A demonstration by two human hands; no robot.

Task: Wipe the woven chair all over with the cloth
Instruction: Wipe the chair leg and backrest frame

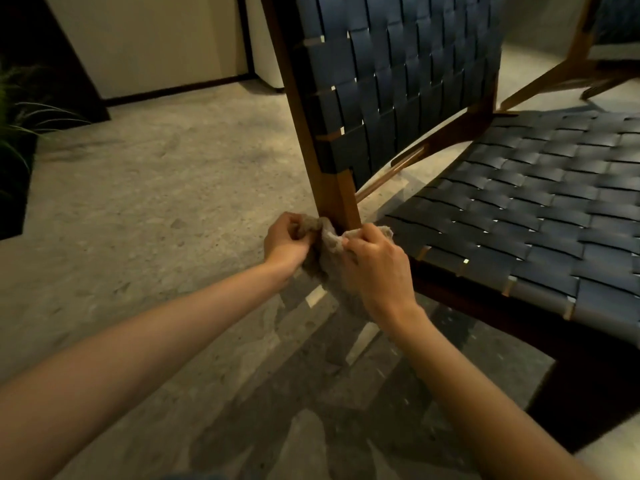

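The left hand (285, 242) and right hand (377, 271) both have fingers (358, 237) clamped on one cloth (329, 252), wrapped round the lower post (337, 199) of one woven chair (398, 81) on the floor (156, 202); a second chair (588, 64) shows partly behind

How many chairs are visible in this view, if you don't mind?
2. The woven chair fills the centre and right, with the cloth at its back post; a second chair shows partly at the top right, behind it. More could be out of frame.
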